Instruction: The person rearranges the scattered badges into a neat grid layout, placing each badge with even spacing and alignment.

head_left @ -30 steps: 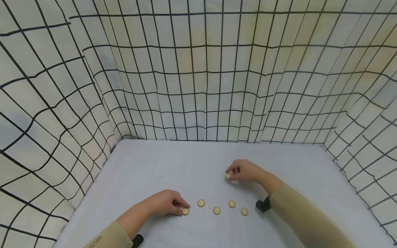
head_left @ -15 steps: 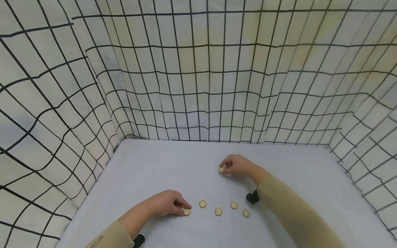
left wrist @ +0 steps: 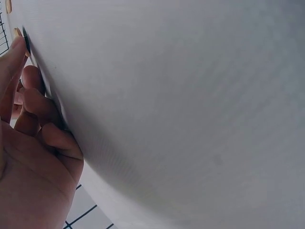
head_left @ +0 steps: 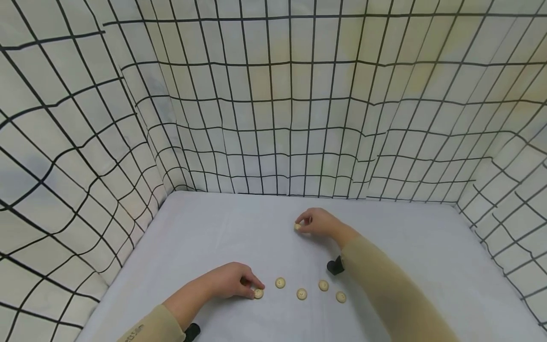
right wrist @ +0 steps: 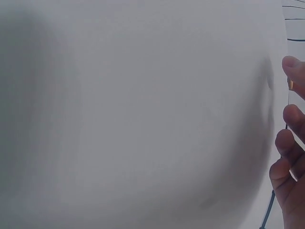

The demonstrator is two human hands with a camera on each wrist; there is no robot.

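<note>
My left hand (head_left: 232,281) pinches a round cream-coloured button (head_left: 258,294) at the tabletop, thumb and index finger at its edge. Further back, my right hand (head_left: 318,222) holds another cream button (head_left: 297,227) between thumb and fingertips. In the left wrist view, the left hand's fingers (left wrist: 35,102) lie low along the white surface. Only a sliver of the held button (right wrist: 290,84) appears in the right wrist view, beside the fingers. Several loose buttons lie to the right of my left hand, among them one nearest it (head_left: 279,283) and one furthest right (head_left: 341,297).
A white cloth-covered table (head_left: 222,223) spreads beneath both hands. Black netting over pale sheets (head_left: 256,114) encloses its back and sides. Two more loose buttons, one at the middle (head_left: 301,294) and one set further back (head_left: 323,285), lie between the outer ones.
My right hand has moved left and toward the back of the table, carrying its button. The left hand stays with its button in nearly the same place.
</note>
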